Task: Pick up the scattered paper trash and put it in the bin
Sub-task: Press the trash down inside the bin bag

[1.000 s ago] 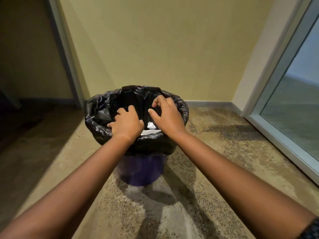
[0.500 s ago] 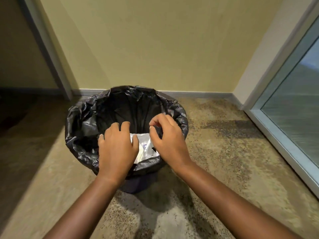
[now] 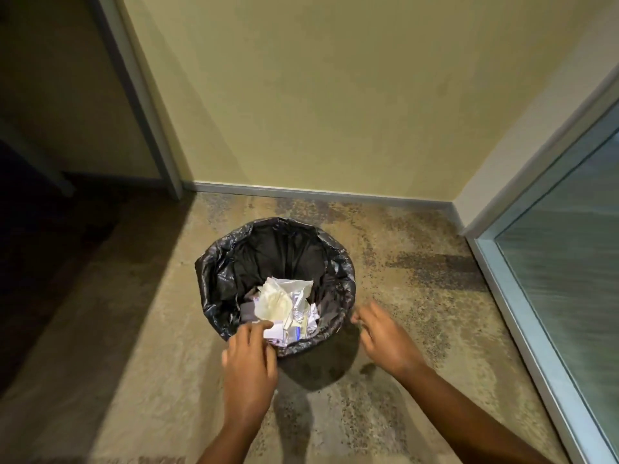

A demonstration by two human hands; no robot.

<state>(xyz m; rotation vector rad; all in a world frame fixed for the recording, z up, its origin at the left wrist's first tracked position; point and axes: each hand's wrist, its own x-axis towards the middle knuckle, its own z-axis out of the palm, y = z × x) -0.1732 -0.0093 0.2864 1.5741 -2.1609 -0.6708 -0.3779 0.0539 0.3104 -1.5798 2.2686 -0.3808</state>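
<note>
A round bin lined with a black plastic bag (image 3: 214,279) stands on the speckled floor near the wall. Crumpled white and silvery paper trash (image 3: 284,304) lies inside it. My left hand (image 3: 249,361) hovers over the bin's near rim, fingers relaxed and holding nothing. My right hand (image 3: 382,336) is just right of the bin, outside the rim, blurred, with loosely bent fingers and nothing in it.
A yellow wall with a grey skirting board (image 3: 301,190) runs behind the bin. A frosted glass door with a pale frame (image 3: 536,329) closes off the right side. A dark doorway (image 3: 50,229) opens at the left.
Both hands have come back out of the bin, and the paper stays inside. The view has risen, so the bin looks smaller and farther off. My right hand swung out to the right.
</note>
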